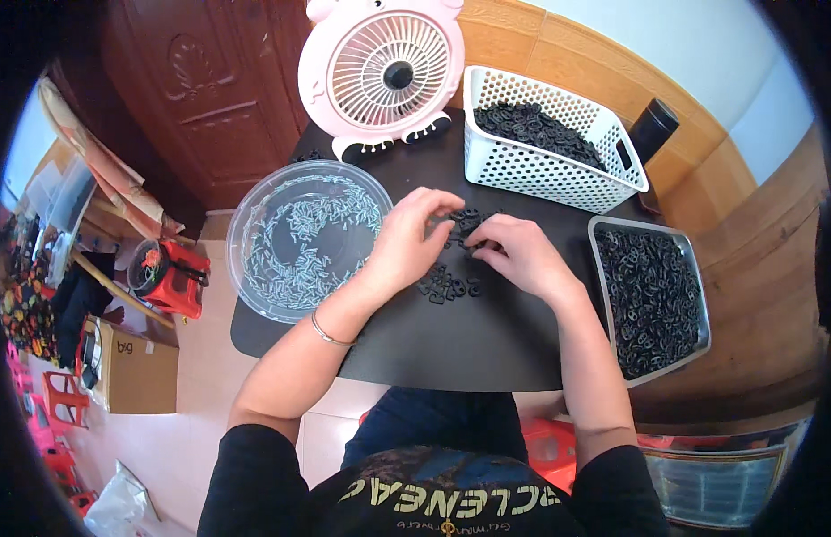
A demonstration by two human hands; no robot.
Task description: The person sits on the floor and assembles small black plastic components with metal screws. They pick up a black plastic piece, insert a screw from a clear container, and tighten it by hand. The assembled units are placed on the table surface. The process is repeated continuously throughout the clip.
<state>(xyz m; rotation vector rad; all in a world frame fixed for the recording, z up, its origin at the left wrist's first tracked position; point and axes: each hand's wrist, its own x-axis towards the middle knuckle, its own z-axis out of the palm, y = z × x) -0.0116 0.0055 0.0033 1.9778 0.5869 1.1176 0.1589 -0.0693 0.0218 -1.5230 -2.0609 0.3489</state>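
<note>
I have both bare hands working over a loose pile of small, flat, black pieces with holes on the dark, smooth tabletop. The left hand, a silvery bangle on its wrist, sits at the pile's far-left side, fingers curved and thumb spread from them; I cannot tell whether it grips a piece. The right hand is at the pile's far-right side, thumb and forefinger drawn close together beside a black piece, but from here I cannot tell whether they grasp it. Left of the pile I see a round, clear plastic tub of short, silvery pins. Well beyond the pile stands a pink, round-faced fan; beyond it to the right, a white, perforated plastic basket and, right of the pile, a rectangular, pale-rimmed tray both hold more black pieces.
</note>
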